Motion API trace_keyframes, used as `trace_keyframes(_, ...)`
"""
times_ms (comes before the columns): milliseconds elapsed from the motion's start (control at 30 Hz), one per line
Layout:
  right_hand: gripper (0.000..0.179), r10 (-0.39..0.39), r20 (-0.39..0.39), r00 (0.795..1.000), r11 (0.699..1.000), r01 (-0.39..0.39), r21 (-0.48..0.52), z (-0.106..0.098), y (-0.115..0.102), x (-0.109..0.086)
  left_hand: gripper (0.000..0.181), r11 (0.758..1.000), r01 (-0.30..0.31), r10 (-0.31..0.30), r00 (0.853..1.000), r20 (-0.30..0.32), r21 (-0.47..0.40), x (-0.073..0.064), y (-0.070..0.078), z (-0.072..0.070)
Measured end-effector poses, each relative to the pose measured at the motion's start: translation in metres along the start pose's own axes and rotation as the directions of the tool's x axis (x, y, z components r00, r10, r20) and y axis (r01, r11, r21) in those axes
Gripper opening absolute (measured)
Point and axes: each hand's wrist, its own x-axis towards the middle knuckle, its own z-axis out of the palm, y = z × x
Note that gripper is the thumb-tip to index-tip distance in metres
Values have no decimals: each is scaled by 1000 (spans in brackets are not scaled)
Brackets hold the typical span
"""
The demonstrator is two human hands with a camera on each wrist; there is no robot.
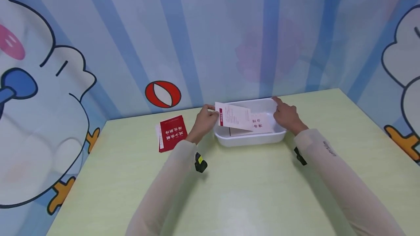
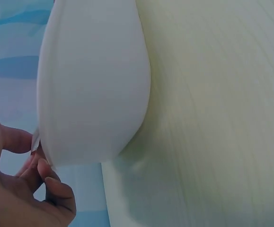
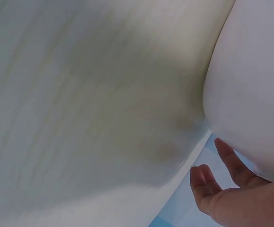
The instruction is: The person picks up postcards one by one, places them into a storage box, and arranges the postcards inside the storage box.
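A white plastic tray [image 1: 249, 140] stands near the back edge of the table. Between the thumb and fingers of my left hand [image 1: 206, 121] is the left edge of a white card [image 1: 236, 115] with a dark red strip, tilted over the tray. Another printed card [image 1: 262, 123] lies inside the tray, partly covered by the first. My right hand [image 1: 287, 115] holds the tray's right rim near the back corner. In the right wrist view, some fingers [image 3: 203, 184] of that hand hang outside the tray wall [image 3: 250, 85]; its thumb is hidden there.
Red cards with white lettering [image 1: 173, 134] lie on the table left of the tray, overlapping a paler card [image 1: 159, 136]. A wall with cartoon figures and blue stripes [image 1: 223, 46] rises directly behind the pale table [image 1: 242, 192].
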Motion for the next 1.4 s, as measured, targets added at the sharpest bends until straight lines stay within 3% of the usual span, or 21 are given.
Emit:
trace_keyframes(200, 63, 19, 2, 1000, 1000, -19, -21, -2, 1, 0, 38, 998, -35, 35, 999, 1, 50, 1, 0, 3)
trace_keyframes(400, 62, 49, 15, 999, 999, -49, -5, 1, -3, -2, 35, 984, -93, 101, 994, -46, 151, -1, -4, 7)
trace_keyframes(600, 61, 43, 14, 999, 999, -43, 1, 5, -8, -4, 36, 941, -87, 137, 982, -131, 328, -5, -8, 14)
trace_keyframes(833, 55, 16, -10, 1000, 999, -16, -32, 6, -9, -5, 37, 899, -78, 177, 964, -196, 430, -4, -11, 24)
trace_keyframes(1033, 49, 33, -26, 999, 999, -34, -41, 8, -12, -9, 42, 855, -81, 217, 953, -212, 511, -3, -14, 27)
trace_keyframes(1400, 47, 63, -48, 997, 997, -64, -31, 8, -16, -13, 48, 804, -55, 214, 956, -202, 592, -7, -8, 29)
